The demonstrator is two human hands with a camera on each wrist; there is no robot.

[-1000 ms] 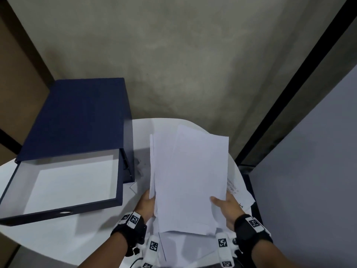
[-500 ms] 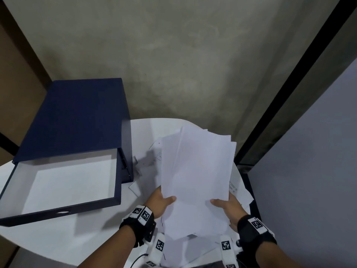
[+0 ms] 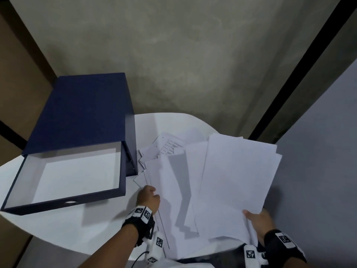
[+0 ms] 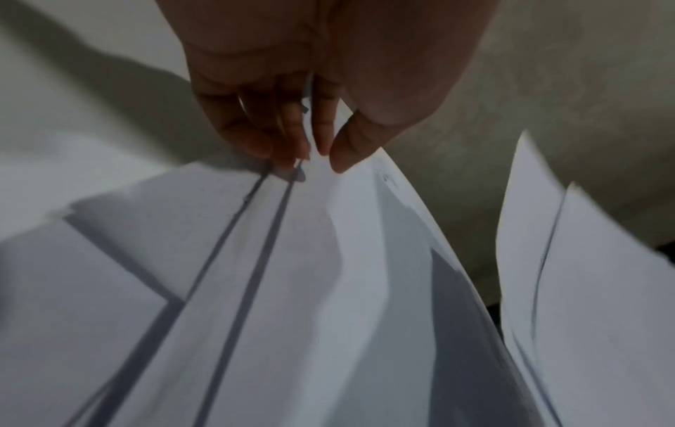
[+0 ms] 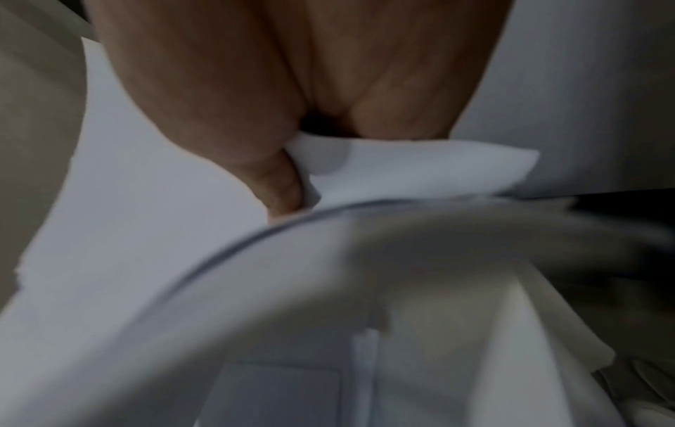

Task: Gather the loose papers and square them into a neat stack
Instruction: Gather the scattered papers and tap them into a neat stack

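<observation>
Two hands worked the papers: the right hand (image 3: 259,222) held a fanned sheaf of white sheets (image 3: 237,182) raised above the white worktop (image 3: 63,225), thumb on top, the fingers beneath hidden and probably curled under. The left hand (image 3: 148,198) pinched the edge of loose sheets (image 3: 168,182) lying on the worktop just beside an open navy box file (image 3: 81,113).
</observation>
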